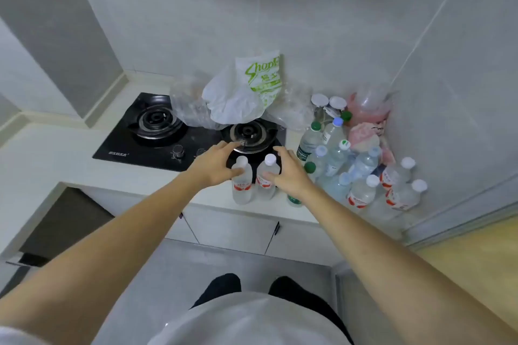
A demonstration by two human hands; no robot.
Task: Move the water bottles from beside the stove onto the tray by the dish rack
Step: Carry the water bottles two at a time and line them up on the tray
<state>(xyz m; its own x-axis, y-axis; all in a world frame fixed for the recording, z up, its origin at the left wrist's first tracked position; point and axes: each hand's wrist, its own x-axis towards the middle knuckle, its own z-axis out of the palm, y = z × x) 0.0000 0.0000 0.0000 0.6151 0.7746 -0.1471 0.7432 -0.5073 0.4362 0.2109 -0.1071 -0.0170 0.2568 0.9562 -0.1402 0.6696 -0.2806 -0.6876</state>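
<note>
Two clear water bottles with white caps and red labels stand side by side at the counter's front edge, just in front of the stove's right burner. My left hand holds the left bottle, thumb across its shoulder and fingers reaching behind it. My right hand holds the right bottle the same way. Several more bottles crowd the counter corner to the right of the stove. No tray or dish rack is in view.
A black two-burner stove is set into the white counter. Plastic bags lie over its back right part. A pink bag sits in the corner. Tiled walls close the back and right sides.
</note>
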